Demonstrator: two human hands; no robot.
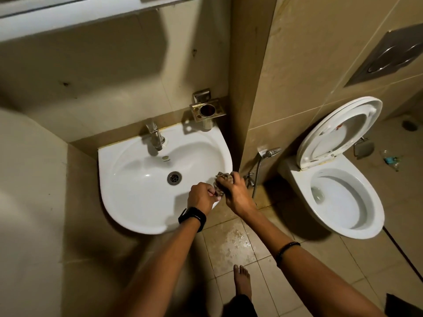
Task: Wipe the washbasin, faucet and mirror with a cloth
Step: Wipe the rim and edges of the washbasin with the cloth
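Observation:
A white washbasin [137, 179] is fixed to the tiled wall, with a chrome faucet [155, 136] at its back rim and a metal drain [174, 178] in the bowl. Both hands are clenched on a bunched, patterned brownish cloth [221, 182] over the basin's front right rim. My left hand [201, 197] grips its near end, and my right hand [235, 193] is wrapped around its far end. The mirror's lower edge [68, 17] shows at the top left.
A metal holder [207, 110] is mounted on the wall above the basin's right corner. A spray hose [270, 153] hangs on the wall to the right. A white toilet [338, 197] stands at the right with its lid up. Wet floor tiles and my bare foot [242, 280] lie below.

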